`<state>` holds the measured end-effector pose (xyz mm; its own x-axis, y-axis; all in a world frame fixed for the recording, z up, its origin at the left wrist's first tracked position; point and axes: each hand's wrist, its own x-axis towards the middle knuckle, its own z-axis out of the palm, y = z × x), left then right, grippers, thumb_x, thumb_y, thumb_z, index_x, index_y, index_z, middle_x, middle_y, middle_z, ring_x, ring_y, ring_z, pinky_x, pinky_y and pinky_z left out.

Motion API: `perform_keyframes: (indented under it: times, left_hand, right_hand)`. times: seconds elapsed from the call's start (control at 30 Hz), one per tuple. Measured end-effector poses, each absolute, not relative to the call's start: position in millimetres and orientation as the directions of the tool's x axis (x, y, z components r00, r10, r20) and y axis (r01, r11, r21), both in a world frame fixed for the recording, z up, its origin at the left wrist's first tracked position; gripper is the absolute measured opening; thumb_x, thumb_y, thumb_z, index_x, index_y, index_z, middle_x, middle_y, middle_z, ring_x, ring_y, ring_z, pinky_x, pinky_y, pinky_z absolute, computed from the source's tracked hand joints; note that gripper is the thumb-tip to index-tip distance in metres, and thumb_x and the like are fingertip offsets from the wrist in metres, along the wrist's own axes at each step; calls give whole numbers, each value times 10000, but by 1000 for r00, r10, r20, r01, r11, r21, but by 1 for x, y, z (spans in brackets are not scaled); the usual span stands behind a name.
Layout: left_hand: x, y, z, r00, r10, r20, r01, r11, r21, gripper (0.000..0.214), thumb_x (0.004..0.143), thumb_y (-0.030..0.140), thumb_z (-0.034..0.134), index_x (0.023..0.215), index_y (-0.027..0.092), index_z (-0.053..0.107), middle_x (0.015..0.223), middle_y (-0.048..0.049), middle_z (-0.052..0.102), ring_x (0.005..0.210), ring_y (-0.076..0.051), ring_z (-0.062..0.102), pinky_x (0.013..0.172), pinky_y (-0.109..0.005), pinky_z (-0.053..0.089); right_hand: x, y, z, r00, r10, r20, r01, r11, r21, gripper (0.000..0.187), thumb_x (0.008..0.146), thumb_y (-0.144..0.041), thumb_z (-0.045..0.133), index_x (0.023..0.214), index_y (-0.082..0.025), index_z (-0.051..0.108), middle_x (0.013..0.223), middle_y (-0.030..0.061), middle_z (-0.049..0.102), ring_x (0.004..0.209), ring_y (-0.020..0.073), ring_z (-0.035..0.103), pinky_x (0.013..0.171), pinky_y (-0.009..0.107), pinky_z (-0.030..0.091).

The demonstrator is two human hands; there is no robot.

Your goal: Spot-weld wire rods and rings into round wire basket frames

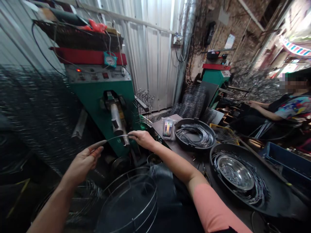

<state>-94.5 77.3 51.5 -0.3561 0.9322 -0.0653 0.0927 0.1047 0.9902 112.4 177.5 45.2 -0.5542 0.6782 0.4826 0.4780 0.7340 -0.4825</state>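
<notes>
A thin curved metal wire [114, 138] spans the space between my two hands. My left hand [84, 163] pinches its left end between thumb and fingers. At the right end, my right hand [143, 139] is closed on the same wire with its fingertips. The wire passes at the lower tip of the cylindrical metal arm [117, 121] of a green welding machine [89, 97]; whether they touch I cannot tell. Below my hands, a round wire frame [133, 219] with several hoops rests at my lap.
On the right, a black tray [178, 142] holds wire rings, and a larger black tray [279, 204] holds wire pieces and a steel bowl [249, 184]. A bagged phone [167, 127] lies beside them. Stacked wire hoops [194, 102] stand behind. A co-worker [291, 106] sits far right.
</notes>
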Motion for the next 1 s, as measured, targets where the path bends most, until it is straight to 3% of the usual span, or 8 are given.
perform_keyframes:
  times: [0.07,0.23,0.4,0.53,0.63,0.73,0.87,1.0]
  left_hand:
    - [-96,87,38,-285,933,-218,-5,226,974,403,674,275,647,1064,184,594,440,91,363,298,-27,231,297,-127,144]
    - [-91,89,1,-199,926,-321,-19,324,946,457,665,329,664,1091,195,568,480,93,330,322,-21,222,329,-125,115]
    - [-94,91,-17,-184,957,-224,142,252,957,446,733,465,536,1052,154,554,549,67,383,339,-36,231,331,-172,140]
    - [-100,99,-28,-199,968,-152,220,195,956,437,731,446,536,1049,150,575,523,70,390,358,-62,307,347,-198,224]
    - [-104,103,-34,-187,976,-108,295,161,942,428,730,408,545,1083,173,602,506,59,447,370,-81,382,382,-216,291]
    - [-106,105,-37,-134,991,-14,479,77,874,441,772,392,487,1166,217,578,554,38,542,401,-103,452,441,-233,364]
    - [-107,111,-44,24,987,157,688,-130,714,437,825,309,368,1201,175,548,917,-47,680,816,-175,610,738,-278,454]
    - [-111,122,-53,42,985,167,750,-141,647,401,809,229,380,1157,215,579,998,-44,677,901,-176,605,816,-281,429]
  right_hand:
    - [112,189,25,-556,739,380,449,652,-610,170,860,-244,525,969,-212,651,882,-18,669,817,98,596,717,157,400]
    - [112,195,-23,-538,816,213,389,464,-795,145,810,-211,563,896,-170,672,818,-13,663,761,111,576,688,178,397]
    - [113,199,-45,-531,821,208,359,441,-823,187,801,-257,538,877,-140,662,690,-16,612,638,106,530,605,186,386]
    - [110,203,-53,-561,793,237,352,488,-799,212,818,-278,506,887,-144,655,676,-12,610,618,112,533,600,195,403]
    - [109,203,-57,-598,754,273,372,563,-738,240,841,-235,472,1005,-179,638,835,9,659,754,128,585,702,209,431]
    - [107,200,-58,-654,719,237,502,646,-574,320,869,-196,430,1152,-237,574,973,33,656,875,150,599,774,233,435]
    - [101,194,-54,-682,727,83,703,682,-204,416,888,-167,368,1282,-266,458,935,94,643,823,200,620,720,278,452]
    - [93,195,-52,-694,720,16,716,693,-86,459,873,-117,340,1303,-260,413,959,118,629,822,207,623,699,275,449]
